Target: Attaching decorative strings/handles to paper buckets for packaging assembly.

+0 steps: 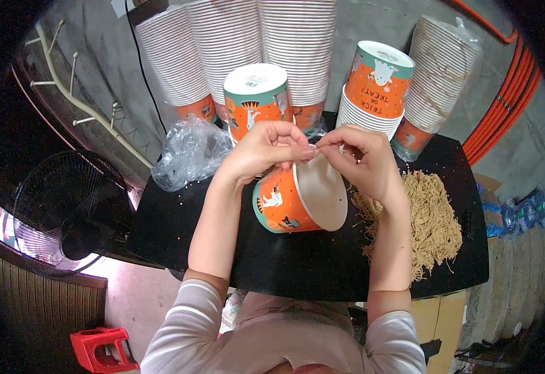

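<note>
The tilted orange paper bucket with a green base band and pale inner wall (285, 202) is at the centre of the frame, directly below the bare left hand (279, 148) and the bare right hand (356, 156). Both hands meet at its upper rim, thumbs and fingers drawn together in a pinch, the fingertips almost touching each other; whatever sits between them is too small to tell. The left hand is just above the bucket's outer wall, the right hand above its open mouth.

The bucket leans on its side, mouth toward the right of the frame and base toward the left. White and dark figures are printed on the orange, and a small dark spot shows inside near the right rim. Whether its underside rests on the black tabletop surface (272, 268) cannot be told.

Black surface stretches below the bucket to a curved edge in the lower middle of the frame. Right of centre, a heap of tan cords (437, 218) lies near that edge, partly behind the right forearm. Crumpled clear plastic (191, 153) lies left of the hands, and tall nested stacks of white-rimmed buckets (297, 50) close off the top.
</note>
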A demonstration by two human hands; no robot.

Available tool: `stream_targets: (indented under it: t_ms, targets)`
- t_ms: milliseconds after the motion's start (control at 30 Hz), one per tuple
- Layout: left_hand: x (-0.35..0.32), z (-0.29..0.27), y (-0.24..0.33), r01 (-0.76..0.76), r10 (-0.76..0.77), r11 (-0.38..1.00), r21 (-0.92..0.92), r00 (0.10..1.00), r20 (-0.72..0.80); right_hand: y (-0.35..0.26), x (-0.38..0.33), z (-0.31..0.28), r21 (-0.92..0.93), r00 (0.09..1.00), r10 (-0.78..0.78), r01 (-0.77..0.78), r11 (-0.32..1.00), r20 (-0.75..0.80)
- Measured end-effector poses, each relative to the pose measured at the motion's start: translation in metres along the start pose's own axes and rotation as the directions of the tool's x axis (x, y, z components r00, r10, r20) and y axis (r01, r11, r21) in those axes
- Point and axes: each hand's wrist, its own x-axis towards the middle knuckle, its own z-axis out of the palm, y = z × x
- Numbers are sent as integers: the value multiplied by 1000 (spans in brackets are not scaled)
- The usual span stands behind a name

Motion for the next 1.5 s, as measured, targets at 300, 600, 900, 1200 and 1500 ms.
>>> stream_targets:
  t_ms: [300, 600, 900, 1200, 1500]
  targets:
    - [-5, 3, 6, 28, -31, 997, 70, 999, 40, 1, 1, 1, -38, 996, -87, 88, 995, 14]
    - [-4, 6, 6, 37, -42, 996, 83, 997, 63, 1, 2, 3, -43, 993, -114, 114, 993, 13]
    - [-3, 9, 2, -1, -2, 999, 48, 999, 49, 0, 1, 2, -18, 995, -95, 95, 995, 1]
    - [-3, 5, 2, -3, 16, 995, -97, 991, 131, -2, 3, 2, -43, 989, -145, 146, 988, 16]
    - [-4, 4, 6, 14, -12, 1000, -15, 991, 135, 1, 0, 1, 7, 995, -105, 105, 994, 1]
